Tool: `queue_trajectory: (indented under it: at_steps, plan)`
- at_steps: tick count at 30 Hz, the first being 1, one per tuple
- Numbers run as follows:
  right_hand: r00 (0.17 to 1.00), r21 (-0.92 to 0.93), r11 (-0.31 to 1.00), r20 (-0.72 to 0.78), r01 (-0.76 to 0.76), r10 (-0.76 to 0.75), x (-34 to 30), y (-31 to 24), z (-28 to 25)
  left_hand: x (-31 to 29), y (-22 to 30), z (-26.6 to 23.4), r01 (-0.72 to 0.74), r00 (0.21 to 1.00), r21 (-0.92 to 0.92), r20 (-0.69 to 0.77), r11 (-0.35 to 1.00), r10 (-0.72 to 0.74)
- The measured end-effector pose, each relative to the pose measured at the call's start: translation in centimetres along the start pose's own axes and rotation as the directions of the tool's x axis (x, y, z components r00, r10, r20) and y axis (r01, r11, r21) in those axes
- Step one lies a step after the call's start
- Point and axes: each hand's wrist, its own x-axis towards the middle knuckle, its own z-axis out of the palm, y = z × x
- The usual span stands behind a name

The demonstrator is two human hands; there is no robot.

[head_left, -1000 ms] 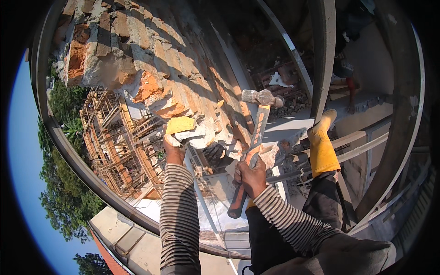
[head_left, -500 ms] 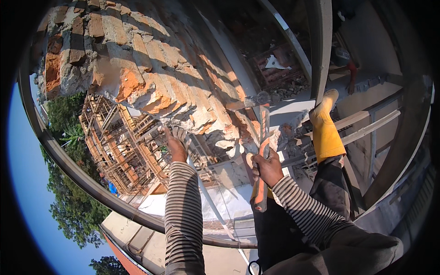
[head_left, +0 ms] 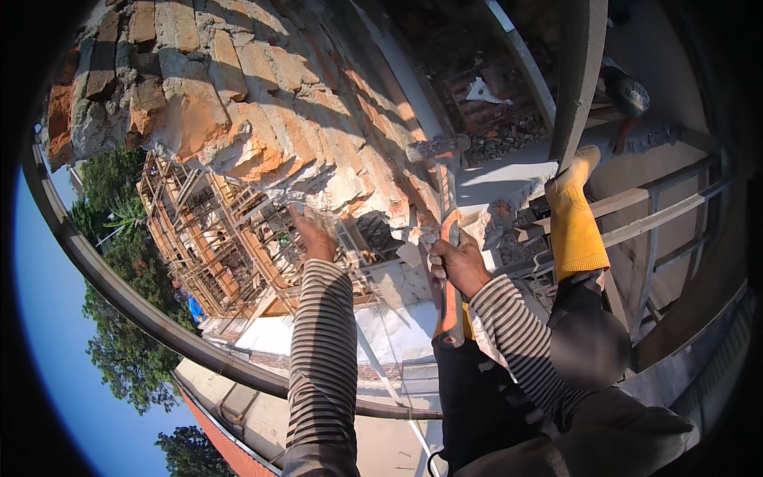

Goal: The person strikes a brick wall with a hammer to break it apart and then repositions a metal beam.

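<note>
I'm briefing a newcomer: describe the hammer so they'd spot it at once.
Find the broken brick wall filling the upper left, then follow its ragged lower edge rightward to the right grip. The hammer is clasped there, head uppermost. Its orange-and-dark handle and greyish head set it apart from the all-yellow boot to its right.

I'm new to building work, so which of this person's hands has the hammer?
The right hand, which is closed around the hammer. The left hand, near the broken edge of the brick wall, holds no hammer.
</note>
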Motion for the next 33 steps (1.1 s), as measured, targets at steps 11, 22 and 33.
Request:
queue_trajectory:
  at_steps: [11, 22, 33]
  plan:
    - [0.991, -0.069, 0.992, 0.076, -0.105, 0.110, 2.1, 3.7, 2.1, 1.1, 0.0, 0.4, 0.038, 0.998, 0.028, 0.043, 0.999, -0.039]
    - [0.942, 0.004, 0.974, -0.256, 0.225, -0.216, 1.7, 5.7, 4.2, 3.4, -1.1, -1.1, 0.034, 0.997, -0.018, 0.067, 0.999, -0.033]
    - [0.877, 0.154, 0.941, -0.434, 0.300, -0.208, 1.6, 1.3, 0.0, 3.5, -1.4, -2.6, 0.040, 0.999, 0.020, -0.017, 0.999, -0.039]
